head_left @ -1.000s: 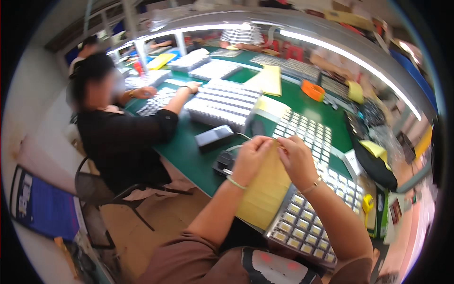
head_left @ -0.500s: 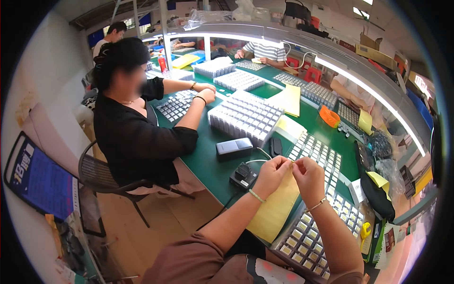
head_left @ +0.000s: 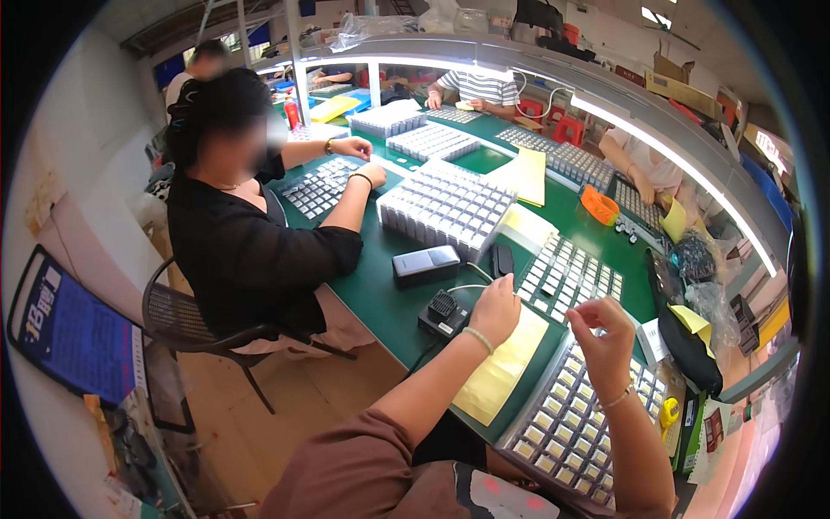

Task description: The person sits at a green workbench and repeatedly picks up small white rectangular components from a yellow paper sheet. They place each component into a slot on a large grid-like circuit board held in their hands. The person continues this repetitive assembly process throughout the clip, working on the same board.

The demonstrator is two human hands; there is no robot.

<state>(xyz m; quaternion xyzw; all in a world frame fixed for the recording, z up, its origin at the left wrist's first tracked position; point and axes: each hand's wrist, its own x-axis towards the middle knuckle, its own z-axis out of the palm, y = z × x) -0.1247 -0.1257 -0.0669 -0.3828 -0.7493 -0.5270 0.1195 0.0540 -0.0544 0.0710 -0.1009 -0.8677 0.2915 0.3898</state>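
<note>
My left hand [head_left: 495, 315] is closed above the top of a yellow paper sheet [head_left: 497, 381]; its fingertips face away, so anything in them is hidden. Just beyond it lies a flat tray [head_left: 571, 278] of small square silver-white pieces in rows. My right hand [head_left: 607, 339] hovers over the far part of a nearer tray [head_left: 553, 432], thumb and forefinger curled together. Whatever it may pinch is too small to make out. Pieces with pale yellow tops fill that nearer tray.
A tall stack of trays [head_left: 445, 209] stands ahead. Left of my hands sit a silver-black box [head_left: 426, 265] and a black device [head_left: 444, 313] with a cable. An orange tape ring [head_left: 599, 206] lies farther off. A co-worker [head_left: 251, 225] sits at left. A lamp bar [head_left: 683, 182] crosses above.
My hands, together before over the yellow paper, have separated. The left has moved slightly left and forward, the right rightward over the nearer tray. The co-worker's hands have shifted apart.
</note>
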